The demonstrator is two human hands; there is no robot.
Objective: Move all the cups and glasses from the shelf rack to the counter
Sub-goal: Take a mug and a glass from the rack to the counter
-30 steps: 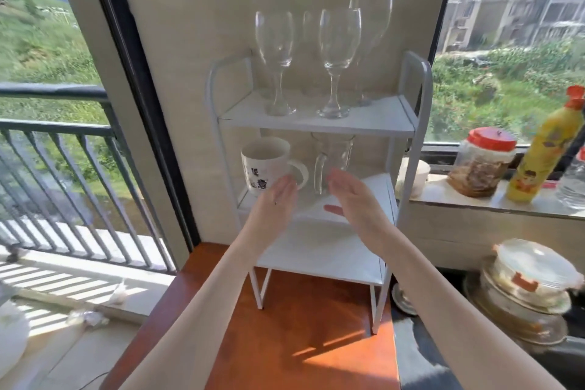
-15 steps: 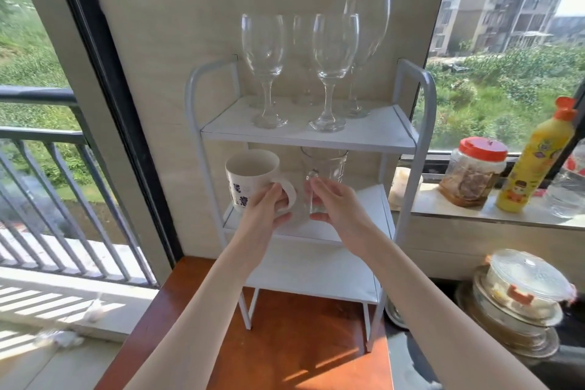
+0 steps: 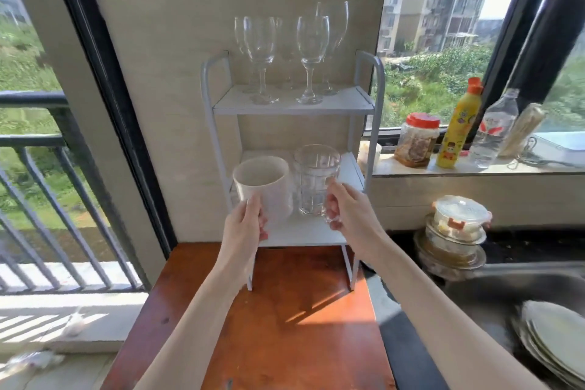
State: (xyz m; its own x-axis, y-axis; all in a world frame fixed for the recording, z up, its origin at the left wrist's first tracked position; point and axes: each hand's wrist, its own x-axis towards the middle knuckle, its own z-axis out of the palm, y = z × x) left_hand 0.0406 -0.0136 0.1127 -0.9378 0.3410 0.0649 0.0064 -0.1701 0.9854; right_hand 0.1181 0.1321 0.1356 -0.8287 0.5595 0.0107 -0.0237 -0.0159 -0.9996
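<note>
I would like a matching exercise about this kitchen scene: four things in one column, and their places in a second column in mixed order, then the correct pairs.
Things
1. white mug
2. glass mug
3. wine glasses
4. yellow bottle

Places
A. on the window sill
B. on the top shelf of the rack
C. held by the right hand
D. held by the left hand

Pairs: 1-D, 2-C, 3-B, 4-A
</note>
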